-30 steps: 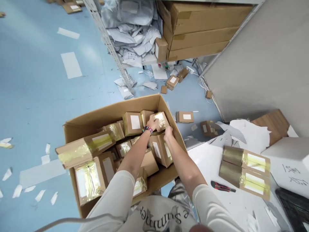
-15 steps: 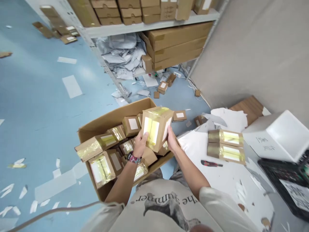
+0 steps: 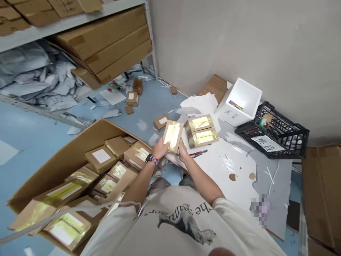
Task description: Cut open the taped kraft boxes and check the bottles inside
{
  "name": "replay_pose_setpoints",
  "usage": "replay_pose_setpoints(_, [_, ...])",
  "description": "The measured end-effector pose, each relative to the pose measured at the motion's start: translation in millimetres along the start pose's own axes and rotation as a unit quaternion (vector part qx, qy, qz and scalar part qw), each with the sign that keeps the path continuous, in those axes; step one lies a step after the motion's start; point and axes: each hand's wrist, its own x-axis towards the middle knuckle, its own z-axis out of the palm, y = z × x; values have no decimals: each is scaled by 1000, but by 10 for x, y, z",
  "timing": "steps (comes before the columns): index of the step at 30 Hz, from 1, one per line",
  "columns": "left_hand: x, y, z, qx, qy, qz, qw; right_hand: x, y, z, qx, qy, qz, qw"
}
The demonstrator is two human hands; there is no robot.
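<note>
A taped cardboard box with white labels is held up between my two hands, over the edge of the white worktable. My left hand grips its left lower side, thumb on the front face. My right hand holds the right lower side; its far fingers are hidden behind the box. Just right of it, two taped boxes lie side by side on the table. A red and black box cutter lies near my right wrist. To the left stands a large open carton filled with several taped, labelled boxes.
A white bin and a tilted black crate stand at the table's back right. A metal shelf with cartons and grey mailing bags is at upper left. Small boxes and paper scraps lie on the floor. A cable crosses lower left.
My view has turned right, toward the table. Both hands have carried the box from above the large carton to the table's edge, beside the two boxes there.
</note>
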Motion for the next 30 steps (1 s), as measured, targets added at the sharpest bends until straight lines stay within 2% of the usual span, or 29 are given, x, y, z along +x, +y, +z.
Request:
replay_pose_setpoints(3, [64,-55,369,50,-14,-24,998,-10,31,-379,-36,-13,18,999])
replay_pose_setpoints(5, [41,-112,491,54,13,-5,998,-28,-28,-694,-120,-24,-36,992])
replay_pose_setpoints(6, [13,-132,530,62,41,12,997,-10,-105,-860,-173,-30,-79,981])
replay_pose_setpoints(8, [-69,-140,605,103,109,41,988,125,-363,-1160,-288,-40,-165,943])
replay_pose_setpoints(10, [-162,-108,721,171,158,46,971,411,-718,-1338,-397,-44,-204,894])
replay_pose_setpoints(11, [-200,-84,798,207,171,39,963,599,-900,-1364,-450,-43,-206,868])
replay_pose_setpoints(13, [-241,-44,960,258,179,22,949,1000,-1203,-1297,-552,-30,-169,816])
replay_pose_setpoints(16, [-207,-56,1080,279,186,-1,942,1452,-1367,-1068,-645,-41,-48,762])
replay_pose_setpoints(17, [-180,-80,1057,271,188,-9,944,1525,-1342,-1009,-659,-50,-18,750])
replay_pose_setpoints(19, [-115,-138,910,239,196,-30,951,1551,-1217,-958,-673,-60,-6,737])
replay_pose_setpoints(23, [101,-124,410,170,216,-38,961,1352,-986,-1064,-692,-95,-89,711])
replay_pose_setpoints(26, [426,116,126,183,215,21,959,1197,-983,-1156,-693,-151,-129,693])
replay_pose_setpoints(28, [725,355,57,205,207,63,954,1061,-978,-1198,-669,-170,-156,706])
replay_pose_setpoints(30, [1055,589,94,225,196,106,948,831,-874,-1254,-618,-139,-188,750])
